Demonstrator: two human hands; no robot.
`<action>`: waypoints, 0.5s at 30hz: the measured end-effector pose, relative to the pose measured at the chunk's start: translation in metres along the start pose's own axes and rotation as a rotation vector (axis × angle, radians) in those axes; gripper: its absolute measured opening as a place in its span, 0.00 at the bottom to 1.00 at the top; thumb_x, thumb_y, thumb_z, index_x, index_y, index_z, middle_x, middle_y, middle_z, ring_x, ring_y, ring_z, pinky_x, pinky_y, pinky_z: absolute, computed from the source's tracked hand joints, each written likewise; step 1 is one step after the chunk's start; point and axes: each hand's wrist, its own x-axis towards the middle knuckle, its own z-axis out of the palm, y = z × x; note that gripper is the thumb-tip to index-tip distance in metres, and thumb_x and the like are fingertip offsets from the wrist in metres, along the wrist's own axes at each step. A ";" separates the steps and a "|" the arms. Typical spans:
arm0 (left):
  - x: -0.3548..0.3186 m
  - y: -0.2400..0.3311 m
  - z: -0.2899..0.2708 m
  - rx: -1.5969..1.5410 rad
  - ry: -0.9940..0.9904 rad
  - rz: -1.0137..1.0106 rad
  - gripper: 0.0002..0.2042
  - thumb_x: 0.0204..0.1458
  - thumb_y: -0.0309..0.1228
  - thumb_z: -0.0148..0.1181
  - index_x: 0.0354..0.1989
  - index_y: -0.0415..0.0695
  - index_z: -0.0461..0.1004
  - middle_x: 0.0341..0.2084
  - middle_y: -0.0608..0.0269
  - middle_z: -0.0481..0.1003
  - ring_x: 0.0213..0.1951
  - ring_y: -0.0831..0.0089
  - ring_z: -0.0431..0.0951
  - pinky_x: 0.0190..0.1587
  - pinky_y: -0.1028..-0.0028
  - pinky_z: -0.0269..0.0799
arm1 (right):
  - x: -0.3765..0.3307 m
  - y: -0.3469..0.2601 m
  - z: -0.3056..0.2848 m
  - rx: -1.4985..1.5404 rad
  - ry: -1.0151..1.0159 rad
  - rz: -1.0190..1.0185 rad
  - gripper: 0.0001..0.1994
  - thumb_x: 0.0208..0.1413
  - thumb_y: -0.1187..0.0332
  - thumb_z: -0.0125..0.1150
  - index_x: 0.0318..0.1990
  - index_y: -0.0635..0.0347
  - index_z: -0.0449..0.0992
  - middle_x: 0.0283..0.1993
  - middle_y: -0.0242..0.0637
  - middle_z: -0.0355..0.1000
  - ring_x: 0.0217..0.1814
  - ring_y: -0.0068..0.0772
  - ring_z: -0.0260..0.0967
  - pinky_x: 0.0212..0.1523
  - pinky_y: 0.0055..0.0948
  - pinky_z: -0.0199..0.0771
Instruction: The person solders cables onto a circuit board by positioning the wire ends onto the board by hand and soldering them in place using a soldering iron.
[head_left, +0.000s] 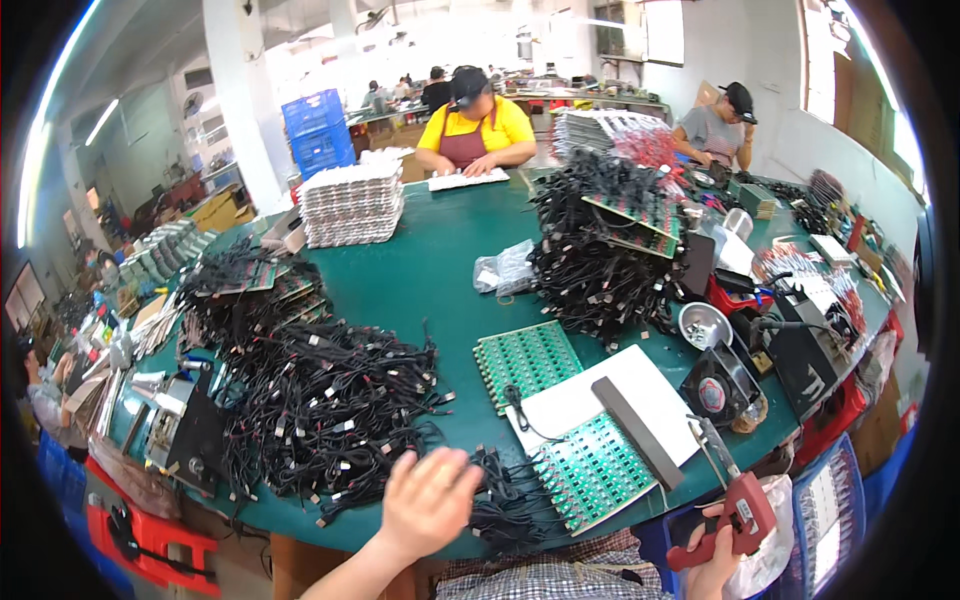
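My left hand (430, 503) hovers over the near edge of a big heap of black USB cables (335, 400), its fingers stretched out and holding nothing visible. To its right, several black cables (510, 505) run to a green circuit-board panel (600, 468) with many small repeated sections. My right hand (712, 572) grips the handle of a dark red soldering gun (745, 517), whose metal front end points toward the panel's right side. Under the panel lies a white board (635, 375), with a dark grey bar (636, 430) along the panel's right edge.
Another green panel (525, 362) lies just beyond. Farther right stands a tall cable pile (605, 250), near a metal bowl (704, 325) and a small black fan (715, 385). Stacked white panels (350, 205) stand far left. A person in yellow (475, 130) works opposite.
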 end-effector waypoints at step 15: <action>-0.048 -0.019 0.037 0.114 -0.679 -0.191 0.21 0.56 0.40 0.47 0.56 0.44 0.64 0.56 0.59 0.65 0.60 0.60 0.59 0.63 0.47 0.39 | 0.019 -0.018 -0.025 -0.100 0.016 -0.088 0.20 0.56 0.62 0.57 0.51 0.64 0.64 0.47 0.42 0.68 0.30 0.27 0.68 0.31 0.25 0.68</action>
